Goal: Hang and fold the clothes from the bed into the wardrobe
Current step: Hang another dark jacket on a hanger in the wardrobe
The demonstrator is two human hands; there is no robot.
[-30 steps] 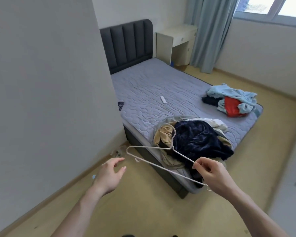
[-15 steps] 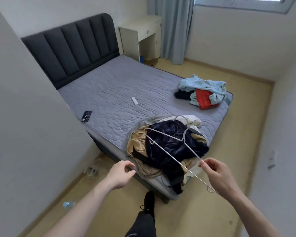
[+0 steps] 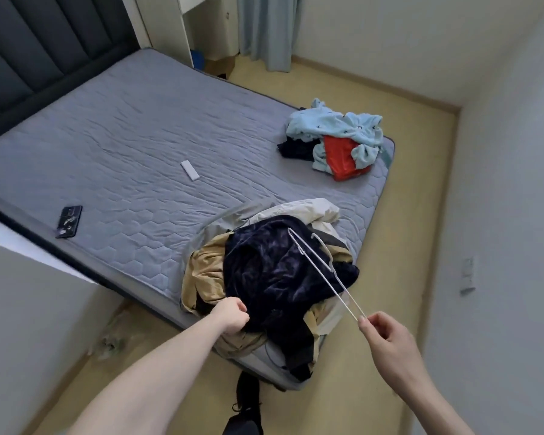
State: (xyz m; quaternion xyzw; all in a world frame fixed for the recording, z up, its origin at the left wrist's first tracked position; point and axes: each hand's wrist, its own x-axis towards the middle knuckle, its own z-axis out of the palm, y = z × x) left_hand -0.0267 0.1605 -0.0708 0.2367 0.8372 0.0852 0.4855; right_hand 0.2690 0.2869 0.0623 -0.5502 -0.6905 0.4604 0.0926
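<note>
Progress early; left hand (image 3: 231, 315) fingers curled gripping navy garment (image 3: 274, 274) on near pile; right hand (image 3: 387, 337) fingers pinch hanger (image 3: 324, 271) tip just right of it; far pile (image 3: 336, 139) on bed (image 3: 132, 146) untouched; nothing hung yet, wardrobe unseen.

Near pile (image 3: 283, 277) at bed (image 3: 139, 152) corner — dark navy velvet garment on top of tan and cream pieces, draping over the edge. Far pile (image 3: 336, 139) — light blue, red, dark. White wire hanger (image 3: 322, 271) above near pile, tilted.
</note>
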